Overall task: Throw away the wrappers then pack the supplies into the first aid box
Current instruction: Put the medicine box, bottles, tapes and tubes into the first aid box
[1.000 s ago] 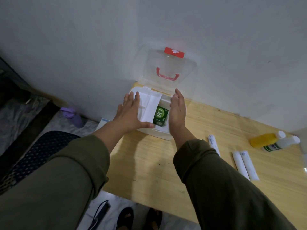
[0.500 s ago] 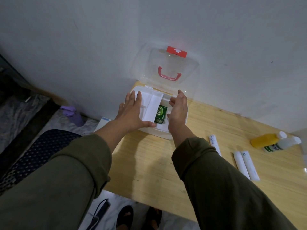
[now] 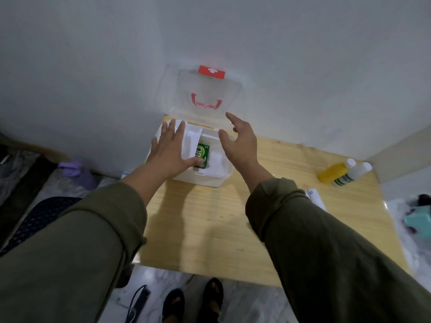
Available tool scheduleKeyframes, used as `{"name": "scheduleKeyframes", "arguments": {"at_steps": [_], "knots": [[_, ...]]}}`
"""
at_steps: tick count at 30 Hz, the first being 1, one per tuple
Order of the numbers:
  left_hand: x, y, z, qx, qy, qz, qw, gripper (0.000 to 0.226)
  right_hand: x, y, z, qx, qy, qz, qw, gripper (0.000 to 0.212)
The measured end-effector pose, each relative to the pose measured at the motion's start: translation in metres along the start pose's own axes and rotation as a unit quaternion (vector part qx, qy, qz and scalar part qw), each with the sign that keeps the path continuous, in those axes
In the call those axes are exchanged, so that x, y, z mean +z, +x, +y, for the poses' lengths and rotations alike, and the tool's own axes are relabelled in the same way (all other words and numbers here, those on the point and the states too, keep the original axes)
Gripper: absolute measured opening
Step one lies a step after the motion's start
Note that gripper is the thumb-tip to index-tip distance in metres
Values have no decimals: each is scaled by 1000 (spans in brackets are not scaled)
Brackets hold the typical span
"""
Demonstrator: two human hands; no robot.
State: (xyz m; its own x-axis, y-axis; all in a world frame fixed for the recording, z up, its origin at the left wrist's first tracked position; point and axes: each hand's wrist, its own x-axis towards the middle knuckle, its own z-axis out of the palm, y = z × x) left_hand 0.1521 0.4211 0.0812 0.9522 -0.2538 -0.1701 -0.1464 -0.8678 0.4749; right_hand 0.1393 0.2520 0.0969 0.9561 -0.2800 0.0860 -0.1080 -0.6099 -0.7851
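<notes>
table (image 3: pixel 210 229): light wood top, pushed into a wall corner; holds everything in play
first aid box (image 3: pixel 210 177): white plastic base at the table's far-left end, against the wall
lid (image 3: pixel 205 94): clear, hinged, standing open and leaning on the wall; red handle and a red latch with a white cross
box handling: looks light, thin-walled and stiff, so likely to skid on the wood if pushed. Grip the base by its side walls, not by the lid, since that hinge looks flimsy
left hand (image 3: pixel 168 152): flat, fingers spread, pressing on the white tray/insert at the box's left side; holds nothing
right hand (image 3: pixel 240 143): raised above the box's right rim, fingers loosely apart, empty
hands: well apart, one on each side of the box
yellow bottle (image 3: pixel 332 173): lying on its side at far right, touching the white bottle (image 3: pixel 349 176); both unpacked. Round and smooth, so they may roll; pinch mid-body
bandage rolls (image 3: pixel 314 198): white, mostly hidden behind the right sleeve; count unclear. Probably soft and light
green packet (image 3: pixel 202 155): already in the box's middle compartment, left thumb touching its near end
wrappers: none visible on the table
</notes>
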Motion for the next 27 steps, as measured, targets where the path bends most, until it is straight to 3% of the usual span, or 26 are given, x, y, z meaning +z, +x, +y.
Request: {"name": "scheduleKeyframes", "arguments": {"at_steps": [5,14,27], "knots": [[2,-5,41,85,-25,3,996,101,-54,-22,19,20,-77,9,997,52],[56,-36,107,165,-4,-80,983,105,-119,-90,87,71,-159,-3,985,59],[151,-87,126,184,131,-146,963,98,-124,-197,174,99,-170,-84,977,79]]}}
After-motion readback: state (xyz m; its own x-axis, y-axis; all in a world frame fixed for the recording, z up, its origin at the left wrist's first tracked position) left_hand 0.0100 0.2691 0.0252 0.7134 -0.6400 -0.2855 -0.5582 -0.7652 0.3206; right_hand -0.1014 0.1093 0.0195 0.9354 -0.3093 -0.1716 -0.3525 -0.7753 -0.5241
